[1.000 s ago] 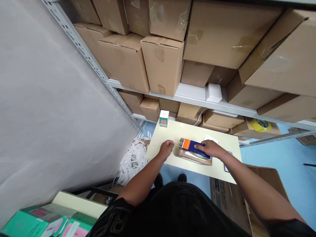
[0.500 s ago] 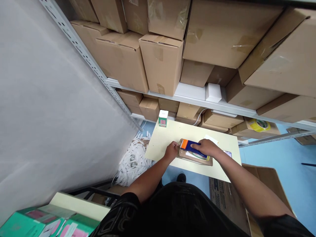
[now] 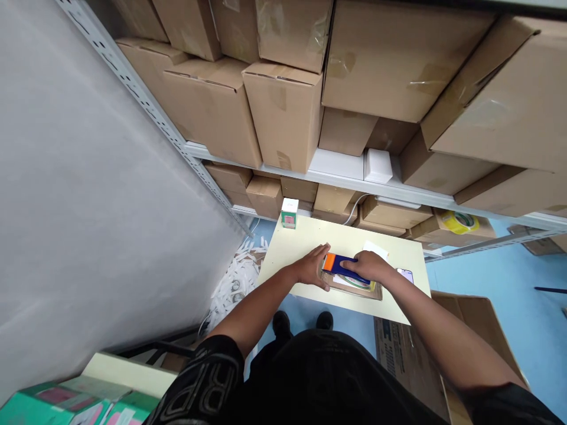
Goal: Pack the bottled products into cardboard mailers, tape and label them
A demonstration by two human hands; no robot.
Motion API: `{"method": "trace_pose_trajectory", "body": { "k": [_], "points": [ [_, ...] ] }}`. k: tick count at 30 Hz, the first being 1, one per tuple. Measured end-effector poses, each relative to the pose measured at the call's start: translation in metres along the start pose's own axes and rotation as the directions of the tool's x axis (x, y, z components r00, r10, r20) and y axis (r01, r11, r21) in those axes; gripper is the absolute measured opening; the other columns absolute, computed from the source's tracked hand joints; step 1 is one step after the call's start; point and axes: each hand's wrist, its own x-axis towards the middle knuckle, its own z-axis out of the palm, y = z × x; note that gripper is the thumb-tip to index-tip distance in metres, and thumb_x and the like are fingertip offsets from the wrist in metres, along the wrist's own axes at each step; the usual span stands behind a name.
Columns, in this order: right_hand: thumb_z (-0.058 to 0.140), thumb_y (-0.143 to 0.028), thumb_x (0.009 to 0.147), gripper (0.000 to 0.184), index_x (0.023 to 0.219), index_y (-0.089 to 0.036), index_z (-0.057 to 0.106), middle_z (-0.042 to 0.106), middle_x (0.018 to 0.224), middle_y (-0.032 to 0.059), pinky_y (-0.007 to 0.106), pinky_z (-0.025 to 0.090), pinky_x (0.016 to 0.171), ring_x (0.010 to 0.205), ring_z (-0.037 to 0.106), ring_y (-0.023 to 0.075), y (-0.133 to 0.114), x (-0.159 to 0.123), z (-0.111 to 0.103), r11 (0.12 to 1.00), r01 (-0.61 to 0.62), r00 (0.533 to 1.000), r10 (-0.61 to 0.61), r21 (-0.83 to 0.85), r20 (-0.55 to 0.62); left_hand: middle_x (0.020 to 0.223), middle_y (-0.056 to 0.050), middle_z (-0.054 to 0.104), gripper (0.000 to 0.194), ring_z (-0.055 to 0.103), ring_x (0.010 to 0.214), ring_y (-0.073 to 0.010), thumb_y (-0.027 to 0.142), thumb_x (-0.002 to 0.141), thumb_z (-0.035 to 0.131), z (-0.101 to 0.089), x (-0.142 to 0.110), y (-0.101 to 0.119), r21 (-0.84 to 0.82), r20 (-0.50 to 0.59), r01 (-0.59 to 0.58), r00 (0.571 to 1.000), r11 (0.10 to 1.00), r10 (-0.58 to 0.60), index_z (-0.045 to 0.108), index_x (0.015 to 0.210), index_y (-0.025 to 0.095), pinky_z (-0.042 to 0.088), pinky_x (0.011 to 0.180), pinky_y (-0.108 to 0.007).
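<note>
On the worktop [image 3: 275, 257], toward its near edge, a brown carton [image 3: 354, 290] lies with its long side running left to right, its right end slanting slightly nearer the person. Above it is a tape dispenser [image 3: 338, 267], blue with an orange end, set along nearly the same line. The orange end points left, toward the left hand [image 3: 309, 269]; the blue part reaches right, under the right hand [image 3: 371, 267].

The right hand is closed around the blue part from the right and far side. The left hand is open, thumb and fingers spread apart around the carton's left end, one side of the grip far and the other near. It is the nearer hand to the orange end, which lies just beside its fingers; whether they touch any tape is too small to tell. The dispenser covers much of the carton's top.

Just beyond the right hand is a sheet of white paper [image 3: 375, 250], and right of that hand, close to the forearm, lies a phone [image 3: 406, 274]. A small green and white box [image 3: 289, 213] stands upright at the far left corner. Farther back, shelves hold many boxes, with a yellow tape roll [image 3: 460, 222] at the right.
</note>
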Motion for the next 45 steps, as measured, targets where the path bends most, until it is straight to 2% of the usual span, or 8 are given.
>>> {"method": "trace_pose_trajectory", "body": {
  "k": [3,9,14,19,29,34,40,45],
  "points": [
    [0.056,-0.083,0.083,0.071,0.083,-0.016,0.079,0.078,0.085,0.0172,0.032,0.041,0.061,0.079,0.072,0.0291,0.001,-0.001,0.000,1.000,-0.012,1.000,0.012,-0.005,-0.004,0.174,-0.016,0.006,0.155,0.006,0.161,-0.0379,0.055,0.045,0.098,0.003,0.008,0.001,0.058,0.028,-0.006,1.000,0.998,0.005,0.010,0.168,0.019,0.014,0.131,-0.047],
    [0.055,-0.082,0.084,0.070,0.086,-0.016,0.079,0.077,0.086,0.0170,0.032,0.042,0.061,0.077,0.071,0.0278,0.001,-0.004,0.001,1.000,-0.016,1.000,0.016,0.015,0.015,0.174,-0.019,0.010,0.155,0.011,0.160,-0.0381,0.055,0.043,0.098,0.013,0.008,-0.003,0.091,0.076,-0.007,0.997,0.996,0.000,0.014,0.167,0.017,0.015,0.131,-0.044],
    [0.054,-0.084,0.082,0.072,0.084,-0.017,0.078,0.077,0.085,0.0165,0.032,0.041,0.061,0.078,0.070,0.0277,0.000,-0.003,0.001,1.000,-0.005,1.000,0.005,-0.007,-0.001,0.168,-0.019,0.025,0.145,0.033,0.153,-0.0387,0.048,0.044,0.099,0.014,0.008,-0.005,0.082,0.007,-0.022,1.000,0.996,0.021,0.025,0.165,0.016,0.028,0.128,-0.042],
    [0.056,-0.086,0.079,0.073,0.083,-0.016,0.079,0.076,0.085,0.0176,0.032,0.041,0.063,0.077,0.070,0.0278,0.002,-0.002,-0.004,1.000,0.000,1.000,0.000,-0.029,-0.016,0.165,-0.019,0.030,0.139,0.037,0.150,-0.0396,0.042,0.046,0.098,0.011,0.006,-0.008,0.078,-0.047,-0.011,0.999,0.997,0.015,0.029,0.163,0.017,0.032,0.125,-0.043],
    [0.057,-0.082,0.081,0.068,0.082,-0.017,0.078,0.076,0.080,0.0122,0.029,0.041,0.061,0.074,0.069,0.0243,0.031,-0.010,-0.011,0.999,0.002,1.000,-0.002,0.034,0.012,0.163,-0.019,0.032,0.134,0.041,0.147,-0.0396,0.045,0.051,0.093,0.011,0.011,-0.001,0.180,-0.013,-0.081,0.996,0.980,0.085,0.025,0.163,0.016,0.037,0.124,-0.044],
    [0.058,-0.081,0.081,0.067,0.081,-0.017,0.078,0.076,0.080,0.0122,0.030,0.041,0.061,0.073,0.069,0.0245,0.031,-0.006,-0.009,0.999,0.010,1.000,-0.011,0.048,0.008,0.165,-0.019,0.027,0.138,0.036,0.150,-0.0398,0.052,0.052,0.093,0.013,0.012,0.000,0.163,0.007,-0.030,1.000,0.986,0.029,0.022,0.165,0.017,0.036,0.124,-0.044],
    [0.058,-0.079,0.082,0.067,0.083,-0.016,0.080,0.075,0.078,0.0135,0.031,0.039,0.060,0.074,0.069,0.0252,0.020,0.001,-0.004,1.000,0.010,1.000,-0.010,-0.002,-0.013,0.174,-0.019,0.005,0.156,0.012,0.160,-0.0395,0.064,0.047,0.094,0.019,0.011,0.005,0.153,0.026,0.014,1.000,0.988,-0.018,0.007,0.167,0.018,0.021,0.130,-0.047],
    [0.058,-0.079,0.082,0.067,0.085,-0.015,0.080,0.076,0.081,0.0146,0.031,0.039,0.060,0.074,0.069,0.0256,0.018,0.002,-0.003,1.000,0.011,1.000,-0.011,-0.029,-0.003,0.174,-0.018,0.002,0.154,0.010,0.160,-0.0400,0.066,0.047,0.094,0.022,0.010,0.010,0.148,-0.011,0.019,1.000,0.989,-0.017,0.009,0.167,0.019,0.022,0.129,-0.050]
  ]
}}
